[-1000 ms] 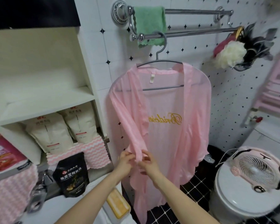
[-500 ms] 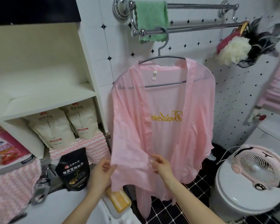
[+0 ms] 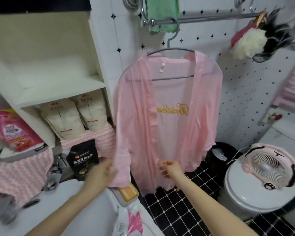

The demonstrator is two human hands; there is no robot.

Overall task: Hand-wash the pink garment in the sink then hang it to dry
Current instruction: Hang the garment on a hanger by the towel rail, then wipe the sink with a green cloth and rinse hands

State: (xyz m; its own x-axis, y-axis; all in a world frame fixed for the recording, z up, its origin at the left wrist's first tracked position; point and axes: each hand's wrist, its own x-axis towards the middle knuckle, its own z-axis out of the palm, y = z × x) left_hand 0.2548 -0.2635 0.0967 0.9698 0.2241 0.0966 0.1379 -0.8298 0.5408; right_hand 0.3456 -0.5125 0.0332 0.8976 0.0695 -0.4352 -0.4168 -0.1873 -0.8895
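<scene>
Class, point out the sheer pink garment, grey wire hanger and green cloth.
sheer pink garment [image 3: 172,133]: head view, back panel.
grey wire hanger [image 3: 174,77]: head view, lower bar.
green cloth [image 3: 162,12]: head view, middle.

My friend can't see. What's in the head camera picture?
A pink robe hangs on a hanger hooked over a towel rail on a tiled bathroom wall. The right hand pinches its lower edge; the blurred left hand is at its side edge. A pink fan sits on the toilet lid.

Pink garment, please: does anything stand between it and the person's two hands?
Nothing visible does. The left hand touches a front panel of the pink garment, and the right hand is in front of it, near its hem.
</scene>
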